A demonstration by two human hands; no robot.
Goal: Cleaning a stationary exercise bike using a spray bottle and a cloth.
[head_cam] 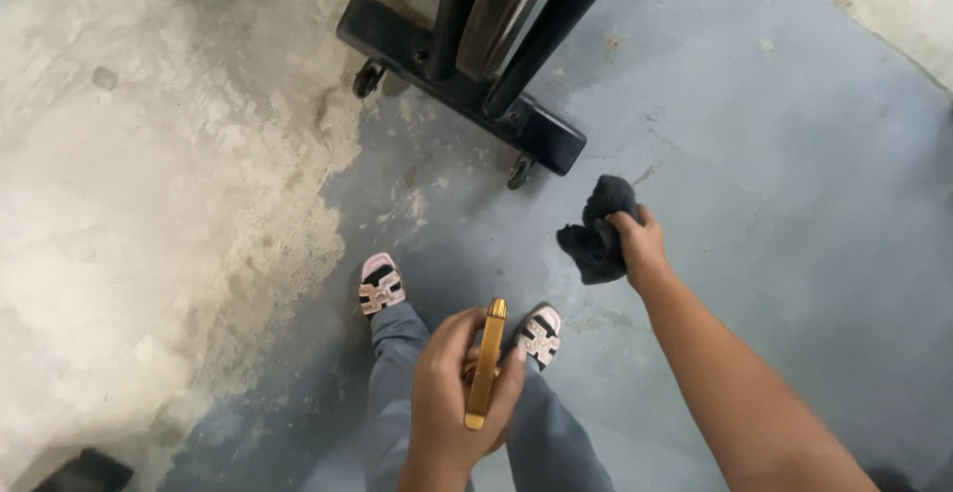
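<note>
Two hands show in the head view, both occupied. The left hand (452,393) is wrapped around a slim gold-coloured bar (485,365), something like a metal handle, held upright with its rounded top clear of the fingers and its lower end showing under the palm. The right hand (638,244), stretched further out, is closed on a crumpled dark cloth (596,234) that hangs loose from the fist. Cloth and bar are well apart, not touching. Below them are grey trouser legs and two pink patterned sandals (381,285) on a floor (794,204) painted blue-grey, worn to bare pale concrete on the left. A black wheeled stand base (457,80) sits ahead of the feet. By my reading, the step in hand is wiping the bar, caught between strokes. A next move would call for bringing the cloth across to the metal while the left hand keeps it steady
</note>
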